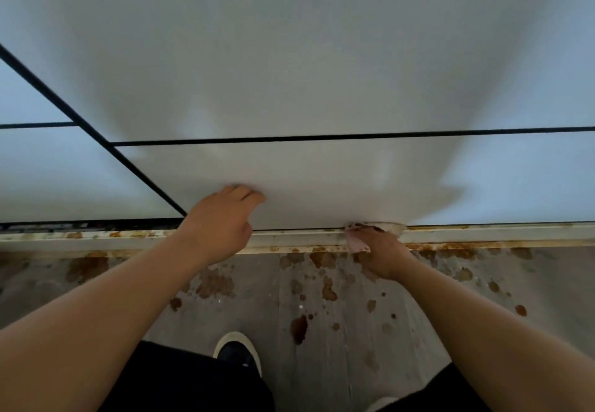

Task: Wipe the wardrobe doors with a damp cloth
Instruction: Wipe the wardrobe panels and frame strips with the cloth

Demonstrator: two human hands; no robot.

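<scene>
wiping the bottom edge of the door (322,183) looks like the step in hand. the right hand (381,257) has its grip closed on the cloth (358,241), which is bunched low where the door meets the rail (483,236). the left hand (222,218) braces on the door with fingers bent, its grip holding nothing. to do it well, keep the cloth flat on the panel and run long strokes sideways, staying above the rail so rust is not smeared onto the white face. the rail is rust-streaked, and the floor (257,286) below carries brown stains. a shoe (238,352) stands close under the arms, and a dark seam (322,137) crosses the door higher up.
</scene>
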